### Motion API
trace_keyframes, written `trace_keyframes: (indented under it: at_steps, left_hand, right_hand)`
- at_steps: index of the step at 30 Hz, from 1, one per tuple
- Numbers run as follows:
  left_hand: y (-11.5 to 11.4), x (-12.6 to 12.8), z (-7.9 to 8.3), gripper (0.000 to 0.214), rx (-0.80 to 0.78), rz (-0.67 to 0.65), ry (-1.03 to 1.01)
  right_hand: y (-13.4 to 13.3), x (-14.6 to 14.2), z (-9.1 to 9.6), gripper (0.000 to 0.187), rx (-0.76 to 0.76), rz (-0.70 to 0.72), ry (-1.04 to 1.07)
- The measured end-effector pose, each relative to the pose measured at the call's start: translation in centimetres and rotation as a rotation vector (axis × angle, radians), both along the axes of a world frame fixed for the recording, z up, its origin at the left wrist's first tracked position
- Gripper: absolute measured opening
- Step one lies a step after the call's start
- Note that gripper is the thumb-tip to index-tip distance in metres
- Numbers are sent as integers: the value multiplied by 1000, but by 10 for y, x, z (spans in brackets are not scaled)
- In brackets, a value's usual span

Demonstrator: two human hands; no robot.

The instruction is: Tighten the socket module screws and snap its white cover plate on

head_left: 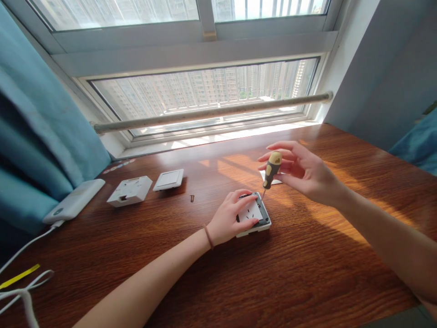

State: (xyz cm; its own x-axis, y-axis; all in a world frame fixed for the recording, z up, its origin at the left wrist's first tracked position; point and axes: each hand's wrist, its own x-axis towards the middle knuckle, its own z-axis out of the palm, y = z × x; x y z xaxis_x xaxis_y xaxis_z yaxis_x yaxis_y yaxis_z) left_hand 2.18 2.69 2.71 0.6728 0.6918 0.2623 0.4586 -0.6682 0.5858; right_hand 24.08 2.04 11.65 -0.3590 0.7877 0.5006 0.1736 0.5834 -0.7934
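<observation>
My left hand [228, 216] grips a white wall socket [251, 210] with a dark grey frame, which lies on the table. Its fingers and thumb press on the socket's face from the left, hiding part of it. In my right hand [302, 171] is a screwdriver [272, 169] with a grey and yellow handle, held loosely between fingers and thumb. The screwdriver stands nearly upright, its tip down at the right side of the socket's frame. A flat white piece [276, 178] lies on the table behind the screwdriver, partly covered by it and the hand.
Two screws [191, 198] lie left of the socket. Further left are a white switch panel [169, 180], a white box [130, 191] and a white power bank [75, 200] with a cable [29, 241]. A window with a rail [211, 112] borders the wooden table's [324, 269] far side.
</observation>
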Motion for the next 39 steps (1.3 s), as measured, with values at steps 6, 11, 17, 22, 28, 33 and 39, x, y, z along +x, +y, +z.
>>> trace_keyframes:
  at_steps: [6,11,17,22,28,33,39]
  left_hand:
    - [-1,-1,0,51,8,-2,3]
    - [0,-1,0,51,12,-2,6]
    - [0,0,-1,51,12,0,1]
    - [0,0,-1,51,12,3,0]
    - [0,0,-1,51,14,0,-5]
    - [0,0,-1,52,16,5,3]
    - [-1,-1,-1,51,8,6,12]
  right_hand:
    - [0,-3,-4,40,198,-311,-88]
    - [-2,-3,-1,42,206,-160,-136]
    - [-4,-5,-4,30,436,-407,-184]
    - [-4,-5,-5,48,242,-222,-99]
    - [-3,-6,-8,40,471,-497,-208]
    - [-4,-7,-3,41,137,-190,1]
    - [-3,-7,-5,35,124,-394,32]
